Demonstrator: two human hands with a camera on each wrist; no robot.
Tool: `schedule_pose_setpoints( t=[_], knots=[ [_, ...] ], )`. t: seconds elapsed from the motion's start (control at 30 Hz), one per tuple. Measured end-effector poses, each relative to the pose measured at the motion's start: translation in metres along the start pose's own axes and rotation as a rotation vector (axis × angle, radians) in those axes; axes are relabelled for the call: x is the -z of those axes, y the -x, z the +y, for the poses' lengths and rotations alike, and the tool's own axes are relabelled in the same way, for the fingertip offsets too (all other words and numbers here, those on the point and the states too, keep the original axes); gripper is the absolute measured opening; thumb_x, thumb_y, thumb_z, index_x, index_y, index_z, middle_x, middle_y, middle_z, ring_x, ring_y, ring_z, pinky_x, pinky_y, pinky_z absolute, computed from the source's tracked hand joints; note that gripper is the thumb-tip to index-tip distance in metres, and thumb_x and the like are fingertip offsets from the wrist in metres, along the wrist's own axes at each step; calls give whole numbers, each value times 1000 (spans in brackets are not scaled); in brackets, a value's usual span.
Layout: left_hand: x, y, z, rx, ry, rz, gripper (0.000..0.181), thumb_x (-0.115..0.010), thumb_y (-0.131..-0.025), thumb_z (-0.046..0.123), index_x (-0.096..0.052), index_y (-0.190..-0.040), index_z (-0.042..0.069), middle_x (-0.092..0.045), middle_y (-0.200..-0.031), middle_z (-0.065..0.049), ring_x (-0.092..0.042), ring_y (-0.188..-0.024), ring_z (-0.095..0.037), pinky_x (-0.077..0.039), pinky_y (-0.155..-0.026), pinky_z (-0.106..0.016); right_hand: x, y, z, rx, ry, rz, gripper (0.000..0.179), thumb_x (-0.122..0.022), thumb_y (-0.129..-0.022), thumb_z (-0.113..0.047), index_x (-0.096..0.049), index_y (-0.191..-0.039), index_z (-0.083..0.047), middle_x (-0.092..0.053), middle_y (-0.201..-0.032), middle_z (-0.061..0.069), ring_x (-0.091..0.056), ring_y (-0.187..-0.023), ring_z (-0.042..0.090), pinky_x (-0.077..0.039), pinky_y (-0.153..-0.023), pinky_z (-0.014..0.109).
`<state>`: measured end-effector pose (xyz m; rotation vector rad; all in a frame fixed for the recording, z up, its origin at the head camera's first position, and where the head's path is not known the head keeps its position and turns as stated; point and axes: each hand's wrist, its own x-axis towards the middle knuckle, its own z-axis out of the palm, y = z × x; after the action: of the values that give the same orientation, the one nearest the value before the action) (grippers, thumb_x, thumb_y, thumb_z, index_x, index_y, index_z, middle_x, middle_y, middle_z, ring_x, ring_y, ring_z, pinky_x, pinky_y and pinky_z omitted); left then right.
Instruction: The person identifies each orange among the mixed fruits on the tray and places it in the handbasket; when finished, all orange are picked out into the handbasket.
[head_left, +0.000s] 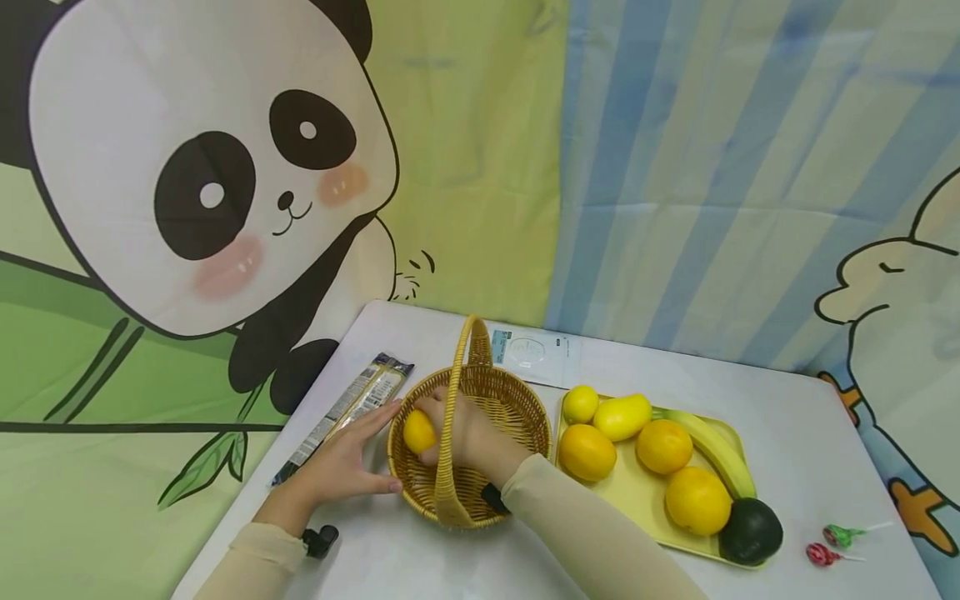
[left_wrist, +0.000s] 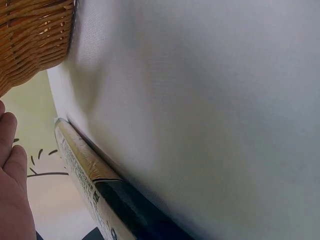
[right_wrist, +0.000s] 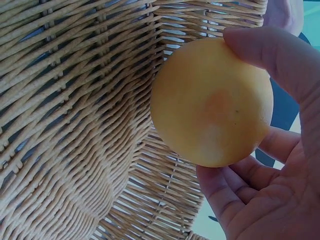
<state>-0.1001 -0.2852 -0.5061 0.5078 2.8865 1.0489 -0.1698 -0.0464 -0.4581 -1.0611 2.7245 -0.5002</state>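
A round yellow-orange fruit (right_wrist: 212, 102) is held between the thumb and fingers of my right hand (head_left: 465, 429). That hand reaches under the handle into the wicker basket (head_left: 517, 400), and the fruit (head_left: 418, 432) is by the basket's left inner wall. My left hand (head_left: 345, 462) is spread outside on the left, fingertips and thumb right at the basket's rim. In the left wrist view, its fingers (left_wrist: 10, 137) show just below the woven side (left_wrist: 32, 40).
A long wrapped packet (head_left: 341, 421) lies left of the basket. To the right, a yellow tray (head_left: 637, 521) bears a lemon (head_left: 581, 404), a banana (head_left: 716, 454), an avocado (head_left: 750, 532) and several other fruits. Lollipops (head_left: 822, 554) lie far right; a printed sheet (head_left: 532, 354) lies behind.
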Motion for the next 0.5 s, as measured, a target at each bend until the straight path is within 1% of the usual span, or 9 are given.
schedule_pose_setpoints(
  t=[0.13,0.23,0.4,0.5],
  knots=[
    [0,0,1,2,0,1,119,-94,-67,58,-33,-165,29,-31,-172,2,-37,-156,-39,-36,-120,-70,-3,-3,0,10,5,0,80,-89,-76,-38,-59,-146,-13,-60,-138,10,-64,-116,25,-58,-99,36],
    [-1,0,0,3,2,-2,120,-94,-67,59,-32,-165,30,-30,-173,3,-36,-156,-38,-36,-120,-70,-6,-5,0,14,14,-9,80,-89,-76,-37,-60,-145,-13,-61,-136,9,-64,-111,23,-59,-95,33],
    [-1,-1,0,8,-7,-3,122,-88,-65,70,-31,-166,30,-30,-173,5,-36,-156,-38,-36,-120,-70,-10,-7,2,7,12,-21,80,-90,-76,-37,-59,-146,-13,-61,-137,9,-64,-113,22,-59,-97,33],
    [-1,-1,0,12,-5,-3,123,-86,-64,74,-31,-166,30,-30,-173,5,-36,-156,-37,-36,-120,-70,-10,-7,2,4,1,-22,79,-90,-75,-36,-59,-145,-13,-61,-137,9,-64,-113,22,-59,-96,33]
  ],
)
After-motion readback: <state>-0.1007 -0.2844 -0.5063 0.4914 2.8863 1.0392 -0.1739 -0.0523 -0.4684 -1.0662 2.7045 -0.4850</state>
